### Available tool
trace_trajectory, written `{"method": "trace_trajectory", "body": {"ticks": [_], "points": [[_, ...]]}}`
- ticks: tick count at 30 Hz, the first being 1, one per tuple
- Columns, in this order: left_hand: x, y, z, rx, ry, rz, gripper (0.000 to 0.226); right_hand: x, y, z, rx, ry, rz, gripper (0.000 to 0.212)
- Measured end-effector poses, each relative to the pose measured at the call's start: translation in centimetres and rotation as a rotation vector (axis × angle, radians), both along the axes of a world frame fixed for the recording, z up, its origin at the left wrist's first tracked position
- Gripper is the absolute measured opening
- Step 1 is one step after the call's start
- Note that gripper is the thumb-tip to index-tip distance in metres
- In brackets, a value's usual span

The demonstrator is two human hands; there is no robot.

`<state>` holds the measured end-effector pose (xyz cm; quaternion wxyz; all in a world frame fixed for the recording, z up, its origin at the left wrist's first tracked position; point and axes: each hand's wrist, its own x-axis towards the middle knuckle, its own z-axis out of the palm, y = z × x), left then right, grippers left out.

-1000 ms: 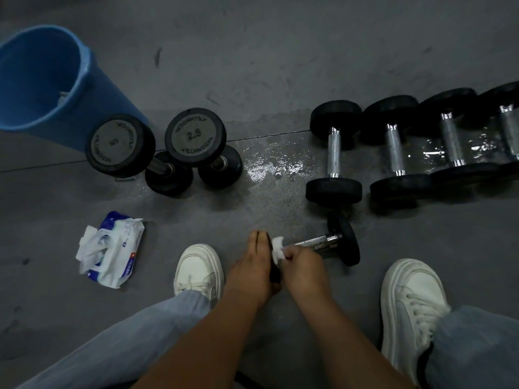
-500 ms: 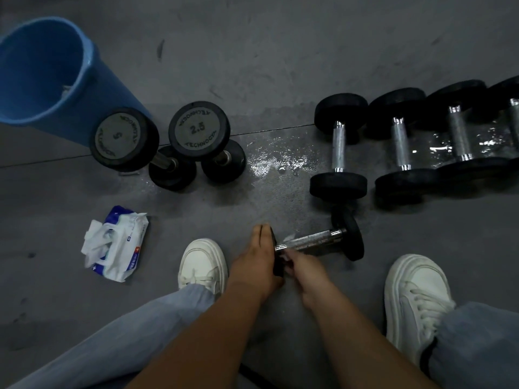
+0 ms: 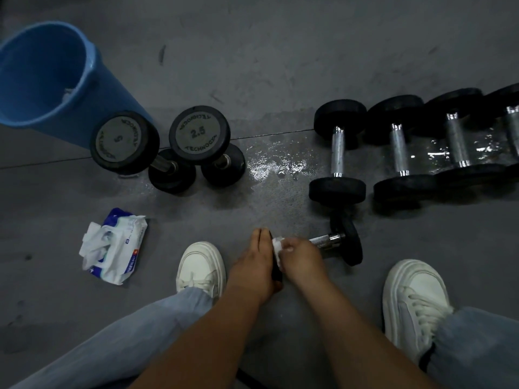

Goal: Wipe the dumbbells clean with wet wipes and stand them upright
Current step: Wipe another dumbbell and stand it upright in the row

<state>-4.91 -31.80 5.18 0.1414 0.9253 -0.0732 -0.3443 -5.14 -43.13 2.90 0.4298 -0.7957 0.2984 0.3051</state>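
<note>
We noted black dumbbell [image 3: 335, 239] on side, white wipe [image 3: 277, 245] on chrome handle; 5 dumbbell [image 3: 125, 141], 2.5 dumbbell [image 3: 199, 133] upright; row [image 3: 398, 153] lying; pack [image 3: 115, 245] open.

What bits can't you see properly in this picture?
In the head view:
Near end of the held dumbbell: hidden behind the left hand.
Last dumbbell on the right: cut off by the picture's edge.
Pale thing inside the blue bucket: too dim to name.
Small print on the wipes pack: too small to read.
</note>
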Motion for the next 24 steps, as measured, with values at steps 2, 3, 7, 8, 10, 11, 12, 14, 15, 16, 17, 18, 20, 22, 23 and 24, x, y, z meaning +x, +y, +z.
{"method": "trace_trajectory", "body": {"ticks": [2,3,7,8,10,11,12,14,15,16,17,18,20,22,23,24], "points": [[-0.1,0.0,0.0,-0.023,-0.009,0.006,0.111,-0.8,0.5,-0.3,0.065,0.07,0.026,0.034],[-0.2,0.0,0.1,-0.032,-0.016,0.009,0.109,-1.2,0.8,-0.2,0.089,0.092,0.024,0.037],[-0.2,0.0,-0.1,-0.038,-0.036,-0.009,0.111,-0.9,-0.1,0.9,-0.12,-0.1,0.062,0.026],[-0.1,0.1,-0.2,-0.037,-0.039,-0.016,0.112,-0.8,-0.3,1.2,-0.187,-0.209,0.057,0.023],[0.0,0.1,-0.2,-0.037,-0.041,-0.014,0.111,-1.1,0.1,1.6,-0.19,-0.294,0.055,0.024],[-0.1,0.1,0.0,-0.034,-0.041,-0.006,0.108,-1.3,0.4,1.7,-0.148,-0.25,0.06,0.026],[-0.2,0.1,0.1,-0.028,-0.04,-0.003,0.105,-1.5,0.6,1.1,-0.099,-0.159,0.064,0.028],[-0.3,0.0,0.1,-0.021,-0.031,-0.002,0.106,-1.7,0.2,0.6,-0.056,0.11,0.169,0.035],[-0.2,0.1,-0.1,-0.017,-0.02,0.005,0.11,-1.8,-0.3,0.5,-0.06,0.221,0.256,0.037],[-0.1,0.1,-0.2,-0.009,-0.007,0.01,0.114,-1.9,-0.7,0.3,-0.101,0.262,0.309,0.038],[0.0,0.1,-0.3,-0.001,0.003,0.01,0.117,-2.1,-0.9,0.1,-0.122,0.266,0.318,0.038],[0.0,0.0,-0.3,0.003,0.007,0.009,0.117,-2.4,-0.9,0.1,-0.106,0.244,0.304,0.035],[-0.1,0.0,-0.2,0.002,-0.006,0.006,0.112,-2.8,-0.4,0.4,-0.011,0.169,0.302,0.028],[0.0,0.0,-0.2,0.001,-0.019,0.001,0.111,-2.4,-0.7,1.3,0.086,0.114,0.353,0.025],[0.0,0.0,-0.2,0.008,-0.005,0.002,0.112,-1.5,-1.1,2.0,0.097,0.086,0.372,0.024],[0.0,0.0,-0.1,0.014,0.013,0.003,0.114,-0.3,-1.6,2.8,0.078,0.044,0.35,0.024]]}}
